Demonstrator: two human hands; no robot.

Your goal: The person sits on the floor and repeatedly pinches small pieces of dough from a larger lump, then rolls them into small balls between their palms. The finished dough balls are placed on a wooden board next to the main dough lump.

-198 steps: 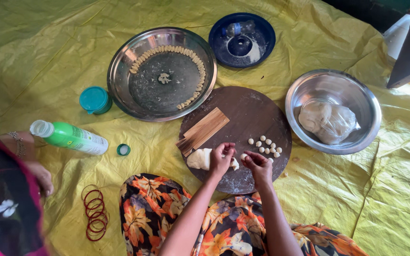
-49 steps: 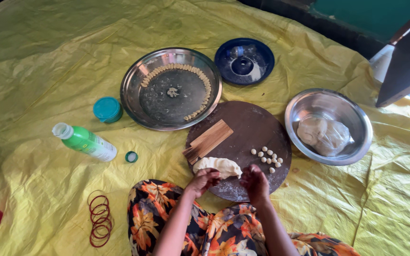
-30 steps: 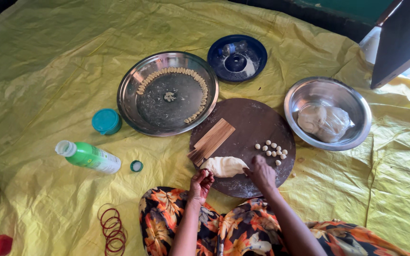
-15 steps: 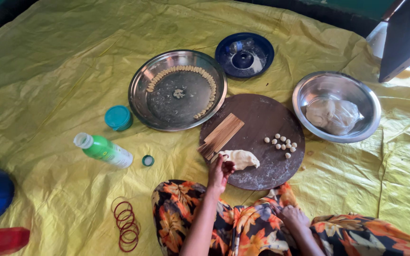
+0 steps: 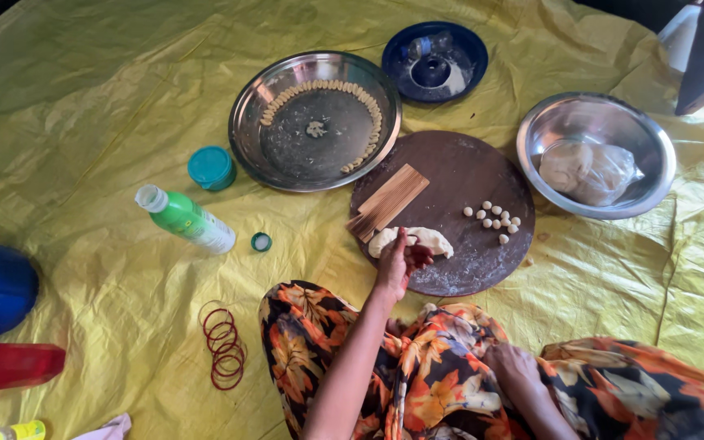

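Observation:
My left hand (image 5: 397,262) rests on a flattened lump of pale dough (image 5: 432,239) at the near side of a round dark wooden board (image 5: 466,175), fingers pinching at the dough. My right hand (image 5: 513,364) lies down on my flower-patterned lap, away from the board, holding nothing visible. On the board lie several small dough balls (image 5: 495,217) and a ridged wooden comb (image 5: 389,202). Beyond it stands a steel plate (image 5: 246,138) with an arc of small shaped dough pieces (image 5: 344,88) along its rim.
A steel bowl (image 5: 652,138) with bagged dough (image 5: 587,167) sits right. A blue plate (image 5: 474,49) is at the back. A green bottle (image 5: 185,218), its small cap (image 5: 261,241), a teal lid (image 5: 211,166) and red bangles (image 5: 223,346) lie left on the yellow sheet (image 5: 83,98).
My right hand has left the board and dropped to my lap. My left hand has stayed on the dough. The camera view shifted, moving everything rightward in the frame.

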